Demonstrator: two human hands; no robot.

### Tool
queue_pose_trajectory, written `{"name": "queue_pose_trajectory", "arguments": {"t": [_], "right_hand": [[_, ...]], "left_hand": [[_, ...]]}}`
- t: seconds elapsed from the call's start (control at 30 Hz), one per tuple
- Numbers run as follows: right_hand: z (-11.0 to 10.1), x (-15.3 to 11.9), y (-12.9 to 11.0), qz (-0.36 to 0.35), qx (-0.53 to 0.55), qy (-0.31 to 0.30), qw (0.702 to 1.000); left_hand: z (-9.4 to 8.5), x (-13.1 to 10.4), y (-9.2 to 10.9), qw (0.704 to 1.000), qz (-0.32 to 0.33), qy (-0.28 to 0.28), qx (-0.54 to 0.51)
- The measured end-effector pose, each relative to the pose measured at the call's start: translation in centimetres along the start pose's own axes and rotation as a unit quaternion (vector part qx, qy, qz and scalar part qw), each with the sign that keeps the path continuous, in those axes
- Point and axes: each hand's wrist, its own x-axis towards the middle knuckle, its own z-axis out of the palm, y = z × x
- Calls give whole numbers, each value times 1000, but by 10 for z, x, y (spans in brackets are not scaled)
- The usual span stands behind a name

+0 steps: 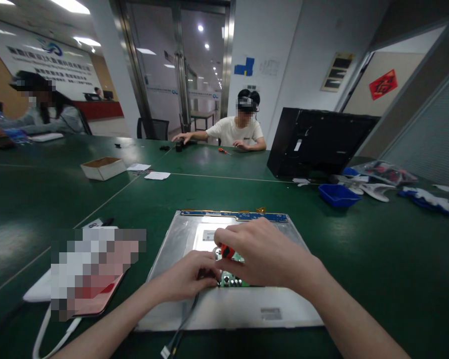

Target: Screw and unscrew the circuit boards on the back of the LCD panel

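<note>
A flat silver display panel (164, 309) lies on the green table in front of me. Along its far edge runs a blue circuit strip (224, 216), and a green circuit board (234, 280) sits mid-panel, partly covered by my hands. My right hand (264, 249) is closed around the orange-and-black handle of a screwdriver (227, 251) above the board; its tip is hidden. At the board's left edge, my left hand (194, 271) has its fingers pinched together, and what they hold is hidden. A dark cable (185, 319) with a white plug trails from beneath that hand over the panel's near edge.
Left of the panel are a blurred-out pink phone (101, 299) and a white cable (43, 329). Farther off stand an open box (103, 168), a black monitor (318, 142) and a blue tray (338, 195). Two people sit across the table; an orange screwdriver (223, 150) lies near one.
</note>
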Motion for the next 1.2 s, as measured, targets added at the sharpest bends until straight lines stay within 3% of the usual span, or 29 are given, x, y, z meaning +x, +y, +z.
{"name": "queue_pose_trajectory", "arguments": {"t": [0.23,0.57,0.87,1.2], "right_hand": [[-5,-3,1,-23,33,-12,999],[1,2,-2,-9,-17,6,1000],[-5,-4,-3,-27,33,-26,999],[-1,0,-2,0,-21,-9,1000]], "left_hand": [[0,1,-3,1000,5,-5,5],[1,0,0,1000,-2,10,1],[1,1,1,1000,-1,5,-15],[1,0,-1,1000,6,7,-10]]}}
